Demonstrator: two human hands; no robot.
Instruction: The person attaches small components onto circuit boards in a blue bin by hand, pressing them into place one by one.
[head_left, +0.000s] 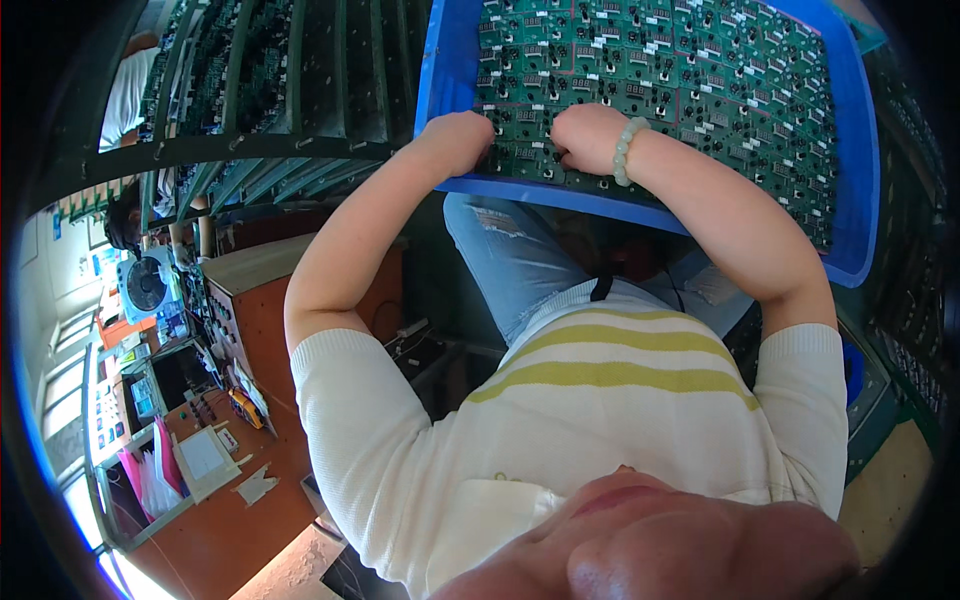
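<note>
A person in a white short-sleeved knit top with olive-yellow stripes point(600, 440) sits at the near edge of a large, rectangular blue plastic tray point(860, 190). To the left of the tray stands a tall dark green metal rack point(270, 147) with slats, with circuit boards in part of it. Well apart from the tray, on its near left side, is an orange-brown worktop point(225, 530). The person's light blue, torn jeans point(520, 265) show just beyond the tray's near rim.

Inside the tray, small green circuit boards point(650, 90) with black and white components lie side by side in close rows. The left hand point(460, 142) is over the tray's near left corner, fingers curled down and tips hidden. The right hand point(590, 138) is a little to its right, above the tray's near rows, loosely closed with the thumb tucked under. Whether either of the hands grips a board cannot be told.

Far left of the tray is a blue-framed fan point(147, 285). Smallest is a pale green bead bracelet point(627, 150) on the right wrist, over the tray's near part.
</note>
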